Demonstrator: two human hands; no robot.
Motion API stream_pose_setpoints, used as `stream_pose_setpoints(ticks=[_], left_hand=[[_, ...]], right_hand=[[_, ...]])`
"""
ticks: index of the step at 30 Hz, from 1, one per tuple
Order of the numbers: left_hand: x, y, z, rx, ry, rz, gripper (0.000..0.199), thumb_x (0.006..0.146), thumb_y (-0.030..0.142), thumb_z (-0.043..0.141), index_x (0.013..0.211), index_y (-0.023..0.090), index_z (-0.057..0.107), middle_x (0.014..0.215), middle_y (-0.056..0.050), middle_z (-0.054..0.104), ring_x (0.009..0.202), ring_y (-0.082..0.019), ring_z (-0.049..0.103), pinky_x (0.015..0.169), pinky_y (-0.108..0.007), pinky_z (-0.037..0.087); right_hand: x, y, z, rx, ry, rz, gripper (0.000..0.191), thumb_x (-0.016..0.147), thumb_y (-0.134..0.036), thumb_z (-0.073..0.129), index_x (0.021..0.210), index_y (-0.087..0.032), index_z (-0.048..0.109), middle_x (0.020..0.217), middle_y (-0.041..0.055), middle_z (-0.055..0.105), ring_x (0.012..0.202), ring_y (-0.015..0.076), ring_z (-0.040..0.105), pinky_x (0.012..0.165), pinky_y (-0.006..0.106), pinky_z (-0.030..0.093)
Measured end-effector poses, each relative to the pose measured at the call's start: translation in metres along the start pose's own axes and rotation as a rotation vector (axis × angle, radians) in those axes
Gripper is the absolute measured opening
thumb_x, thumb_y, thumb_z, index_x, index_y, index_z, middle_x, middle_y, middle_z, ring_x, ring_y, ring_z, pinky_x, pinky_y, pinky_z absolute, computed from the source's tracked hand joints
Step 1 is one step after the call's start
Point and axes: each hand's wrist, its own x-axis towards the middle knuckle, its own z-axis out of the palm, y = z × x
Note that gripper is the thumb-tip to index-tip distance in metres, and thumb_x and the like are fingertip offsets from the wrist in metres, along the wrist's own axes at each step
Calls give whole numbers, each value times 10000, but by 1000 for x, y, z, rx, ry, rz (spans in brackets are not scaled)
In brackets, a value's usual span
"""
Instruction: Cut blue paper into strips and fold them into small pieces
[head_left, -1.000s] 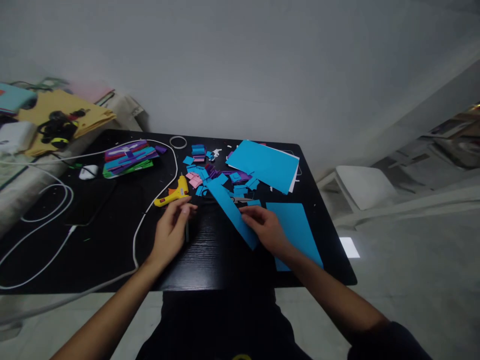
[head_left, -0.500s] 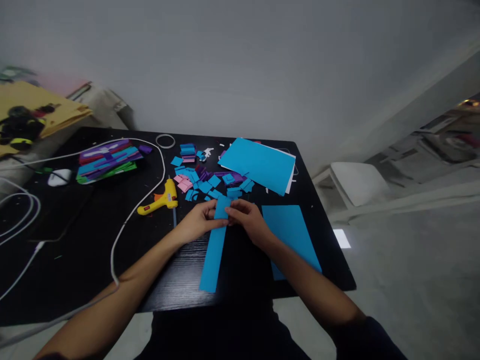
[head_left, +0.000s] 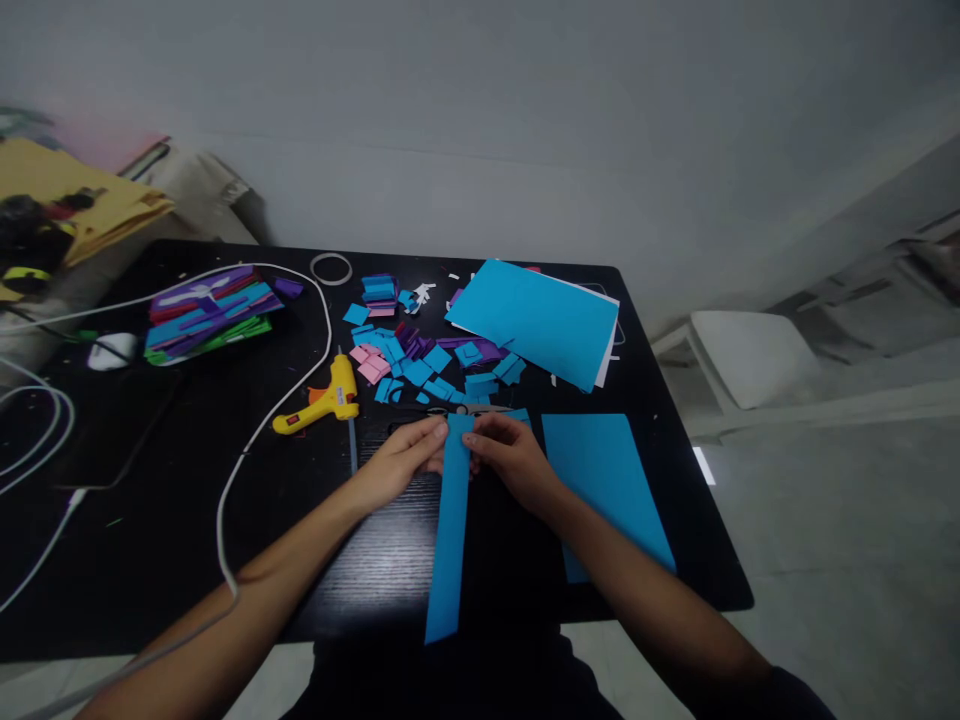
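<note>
A long blue paper strip (head_left: 448,550) hangs between my hands, its lower end reaching the table's front edge. My left hand (head_left: 405,457) pinches the strip's upper left side, and my right hand (head_left: 510,452) grips its upper right side with the thumb on top. Just beyond the fingers lie scissors (head_left: 462,409), partly hidden. Blue paper pieces (head_left: 416,372) and pink pieces (head_left: 370,364) are scattered behind them. To the right of my right hand rests a blue sheet (head_left: 600,480), partly under my forearm.
A yellow glue gun (head_left: 330,397) lies left of my hands. A white cable (head_left: 223,520) crosses the black table (head_left: 187,600) and my left forearm. Bundled coloured strips (head_left: 214,310) sit at the back left, stacked sheets (head_left: 536,320) at the back right. A white stool (head_left: 750,350) stands beyond.
The strip now hangs straighter, its lower end nearer the front edge, and its top no longer looks folded over. My left fingers have shifted to its edge. The scissors have come into view.
</note>
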Motion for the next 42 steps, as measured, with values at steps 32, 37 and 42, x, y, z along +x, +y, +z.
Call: stream_pose_setpoints(ticks=[32,37,42], left_hand=[[-3,-1,6,266,144,33,471,872,617,717,836,171,572,646,43,574,464,-92,547,373,-189,461],[-5,1,8,315,160,32,471,877,623,703,834,172,572,660,38,581,466,-90,547,354,-180,462],[-7,5,10,317,130,56,461,926,618,639,875,161,616,761,6,629,498,-96,584,354,-187,470]], right_hand=[[-6,1,4,-187,21,-250,325,827,-501,825,862,-194,724,670,-4,711,557,134,664,541,259,567],[-7,0,5,-245,32,-258,306,846,-488,804,825,-194,722,660,-3,702,560,141,659,552,274,576],[-8,0,5,-276,63,-261,300,851,-486,793,828,-194,724,672,2,709,572,145,664,568,282,583]])
